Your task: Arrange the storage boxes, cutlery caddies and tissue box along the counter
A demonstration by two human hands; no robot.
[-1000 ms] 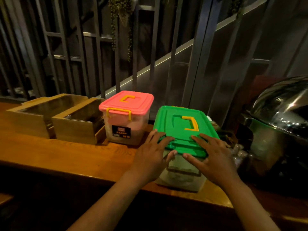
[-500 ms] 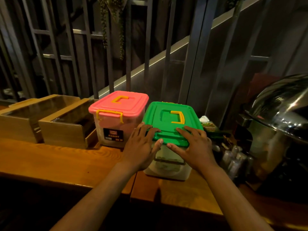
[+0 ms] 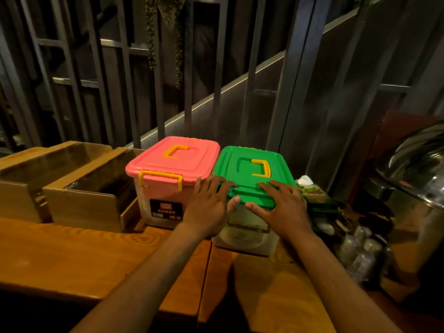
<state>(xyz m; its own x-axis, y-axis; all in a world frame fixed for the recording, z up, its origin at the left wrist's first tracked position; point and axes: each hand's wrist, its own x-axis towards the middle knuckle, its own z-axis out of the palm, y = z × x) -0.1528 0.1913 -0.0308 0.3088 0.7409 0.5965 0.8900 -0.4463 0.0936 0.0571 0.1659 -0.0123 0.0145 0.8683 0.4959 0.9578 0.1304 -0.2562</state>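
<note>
Both hands (image 3: 242, 206) (flat) on green-lidded box (image 3: 252, 169)

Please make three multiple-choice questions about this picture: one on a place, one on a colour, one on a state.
1. Where is the green-lidded box?
A. right of the pink-lidded box
B. left of it
C. on top of it

2. What colour are the lid handles?
A. blue
B. yellow
C. white

3. How are the hands placed?
A. both raised off the box
B. one lifting the handle
C. both laid on the green lid's front edge

Answers: A, the boxes stand side by side; B, both handles are yellow; C, left hand and right hand rest there, fingers spread.
</note>
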